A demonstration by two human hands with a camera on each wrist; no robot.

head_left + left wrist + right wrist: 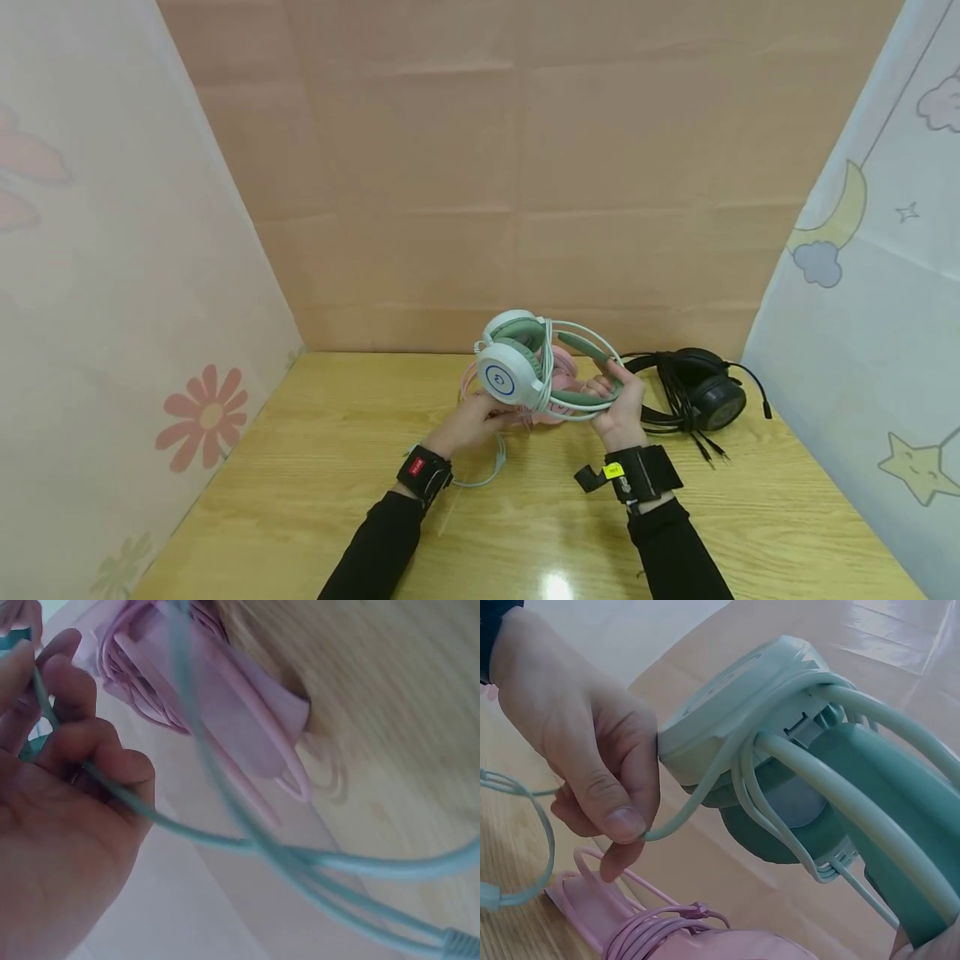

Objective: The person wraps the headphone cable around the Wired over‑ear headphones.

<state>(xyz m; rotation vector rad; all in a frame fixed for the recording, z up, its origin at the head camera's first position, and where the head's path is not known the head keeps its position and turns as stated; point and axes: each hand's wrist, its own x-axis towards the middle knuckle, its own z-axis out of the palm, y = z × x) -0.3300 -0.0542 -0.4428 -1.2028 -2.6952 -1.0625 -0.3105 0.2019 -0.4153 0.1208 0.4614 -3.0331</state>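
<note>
White-and-green headphones (504, 373) are held up over the table, their cable wound several times round the ear cups and headband. My right hand (621, 407) grips the headband at its far end from the cups. Below the cups, my left hand (474, 423) pinches the loose part of the cable (676, 825) between thumb and fingers. In the left wrist view the same cable (196, 837) runs across the curled fingers and out to a splitter. The cable's free end hangs near the tabletop. Behind, pink headphones (564, 372) lie partly hidden.
Black headphones (722, 402) with a bundled cable and a mic boom lie on the wooden table (315, 467) to the right. Brown paper (420, 167) covers the back wall. Patterned white sheets (150, 275) stand at both sides.
</note>
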